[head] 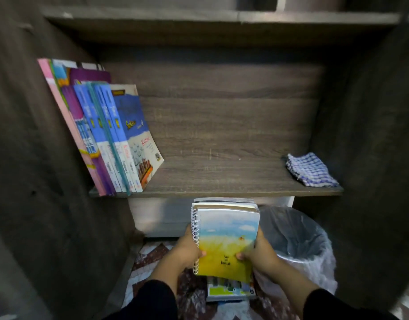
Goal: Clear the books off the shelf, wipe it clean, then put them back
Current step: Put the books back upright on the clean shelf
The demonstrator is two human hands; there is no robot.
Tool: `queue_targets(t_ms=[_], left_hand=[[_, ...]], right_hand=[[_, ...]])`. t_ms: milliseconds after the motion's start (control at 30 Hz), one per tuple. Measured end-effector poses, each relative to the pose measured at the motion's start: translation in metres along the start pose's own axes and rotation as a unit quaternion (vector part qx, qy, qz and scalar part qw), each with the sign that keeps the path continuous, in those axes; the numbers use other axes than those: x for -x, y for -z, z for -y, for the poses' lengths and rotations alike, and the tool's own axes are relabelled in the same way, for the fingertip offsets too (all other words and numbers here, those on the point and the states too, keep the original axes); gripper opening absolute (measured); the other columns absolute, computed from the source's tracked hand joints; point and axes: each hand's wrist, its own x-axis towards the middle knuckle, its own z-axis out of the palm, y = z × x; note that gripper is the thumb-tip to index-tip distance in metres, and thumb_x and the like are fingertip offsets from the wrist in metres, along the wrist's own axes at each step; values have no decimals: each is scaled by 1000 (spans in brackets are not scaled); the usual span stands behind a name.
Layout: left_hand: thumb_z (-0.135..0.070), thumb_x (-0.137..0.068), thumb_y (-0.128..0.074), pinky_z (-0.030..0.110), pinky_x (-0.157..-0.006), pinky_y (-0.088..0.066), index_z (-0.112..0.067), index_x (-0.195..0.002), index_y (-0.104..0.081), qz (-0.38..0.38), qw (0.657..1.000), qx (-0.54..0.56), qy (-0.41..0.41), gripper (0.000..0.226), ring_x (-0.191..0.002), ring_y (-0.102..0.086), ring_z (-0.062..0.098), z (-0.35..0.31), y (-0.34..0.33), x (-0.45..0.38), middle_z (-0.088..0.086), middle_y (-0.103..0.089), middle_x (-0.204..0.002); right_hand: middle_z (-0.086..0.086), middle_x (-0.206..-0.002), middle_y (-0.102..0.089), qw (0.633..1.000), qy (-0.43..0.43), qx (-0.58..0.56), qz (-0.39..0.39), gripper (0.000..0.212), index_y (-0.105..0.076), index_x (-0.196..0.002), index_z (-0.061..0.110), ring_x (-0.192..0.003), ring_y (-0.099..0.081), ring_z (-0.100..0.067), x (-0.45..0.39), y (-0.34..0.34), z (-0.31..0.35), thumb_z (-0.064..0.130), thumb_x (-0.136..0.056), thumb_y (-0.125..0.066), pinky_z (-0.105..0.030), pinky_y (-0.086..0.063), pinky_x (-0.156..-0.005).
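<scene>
Left hand [190, 249] and right hand [259, 250] clasp the notebook stack [226, 241] — thumbs on top.

Both hands were raised below the front edge of the shelf [222, 192], side by side. The left hand [189, 250] gripped the spiral-bound side of a stack of books [226, 241], thumb on the cover. The right hand [259, 252] clasped the opposite side, thumb likewise on top. Dark sleeves covered both forearms, which angled inward toward the stack.
</scene>
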Motion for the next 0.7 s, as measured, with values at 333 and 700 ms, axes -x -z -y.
queue_targets(t_ms=[333, 700], left_hand=[[-21, -77, -73, 46, -75, -57, -15, -124, -50, 17, 998, -38, -40, 53, -101, -63, 32, -122, 81, 43, 11, -64, -116], [-7, -87, -62, 35, -86, -52, 2, -108, -66, -87, 985, 133, -66, 24, -88, -67, 28, -159, 99, -13, 17, -70, -100]], right_hand=[[-11, -109, -69, 995, 30, 59, 75, 31, -60, -107, 14, -101, -65, -33, -7, 58, 133, 1, -81, -69, -49, -51, -93], [-5, -68, -60, 999, 8, -11, -39, 10, -59, -86, 7, -51, -58, -13, -90, 44, 165, 15, -92, -58, -22, -42, -51]])
